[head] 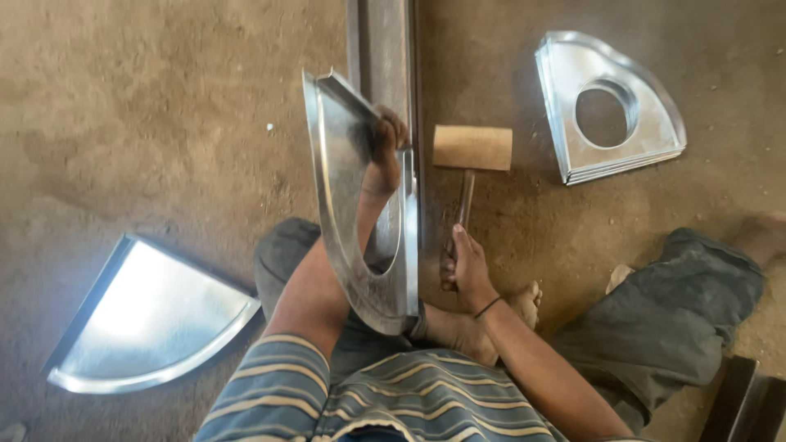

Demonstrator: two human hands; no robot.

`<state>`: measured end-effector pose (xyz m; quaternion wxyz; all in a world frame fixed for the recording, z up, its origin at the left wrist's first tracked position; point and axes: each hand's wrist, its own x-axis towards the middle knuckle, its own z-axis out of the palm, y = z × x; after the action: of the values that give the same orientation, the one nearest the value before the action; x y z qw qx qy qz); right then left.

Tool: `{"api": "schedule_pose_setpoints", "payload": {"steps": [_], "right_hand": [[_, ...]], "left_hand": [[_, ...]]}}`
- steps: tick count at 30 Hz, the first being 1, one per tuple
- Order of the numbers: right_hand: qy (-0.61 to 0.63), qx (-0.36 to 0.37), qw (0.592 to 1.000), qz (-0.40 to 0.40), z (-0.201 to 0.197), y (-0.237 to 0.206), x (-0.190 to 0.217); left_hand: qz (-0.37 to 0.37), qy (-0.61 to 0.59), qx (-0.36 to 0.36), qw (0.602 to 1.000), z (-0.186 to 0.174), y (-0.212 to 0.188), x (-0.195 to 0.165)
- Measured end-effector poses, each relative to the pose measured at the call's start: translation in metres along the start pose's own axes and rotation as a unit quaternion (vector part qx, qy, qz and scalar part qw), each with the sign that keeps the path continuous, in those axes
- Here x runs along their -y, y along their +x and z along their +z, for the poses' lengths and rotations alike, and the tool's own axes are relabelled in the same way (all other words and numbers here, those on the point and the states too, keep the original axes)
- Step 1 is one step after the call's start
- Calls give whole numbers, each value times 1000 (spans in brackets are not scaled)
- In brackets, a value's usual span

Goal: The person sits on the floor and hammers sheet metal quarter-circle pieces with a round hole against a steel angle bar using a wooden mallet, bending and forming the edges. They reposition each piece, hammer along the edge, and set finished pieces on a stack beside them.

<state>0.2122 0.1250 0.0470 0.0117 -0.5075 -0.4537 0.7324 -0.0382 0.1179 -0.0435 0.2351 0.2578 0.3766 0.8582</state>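
Note:
My left hand (385, 147) grips a curved sheet-metal piece (340, 213) with a round hole, holding it upright on edge against a long steel bar (385, 49) that runs away from me. My right hand (465, 266) is closed around the handle of a wooden mallet (472, 147), whose head rests on the dirt floor right of the bar. I sit on the ground, legs in dark trousers on either side.
A quarter-round sheet-metal tray (147, 327) lies on the floor at lower left. A stack of similar pieces with round holes (610, 106) lies at upper right. A dark bar (745, 401) shows at the lower right corner.

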Motion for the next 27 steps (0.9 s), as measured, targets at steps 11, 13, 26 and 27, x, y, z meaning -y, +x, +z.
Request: {"api": "schedule_pose_setpoints", "payload": {"steps": [11, 13, 26, 27], "right_hand": [[-111, -70, 967, -219, 57, 17, 8], [-127, -72, 971, -187, 64, 24, 27], [-291, -188, 882, -318, 83, 98, 86], [-256, -169, 910, -280, 83, 95, 88]], "left_hand": [[35, 16, -12, 999, 29, 13, -52], [-9, 153, 20, 988, 32, 10, -67], [-74, 60, -69, 993, 56, -54, -147], [-58, 46, -71, 995, 57, -52, -146]]}}
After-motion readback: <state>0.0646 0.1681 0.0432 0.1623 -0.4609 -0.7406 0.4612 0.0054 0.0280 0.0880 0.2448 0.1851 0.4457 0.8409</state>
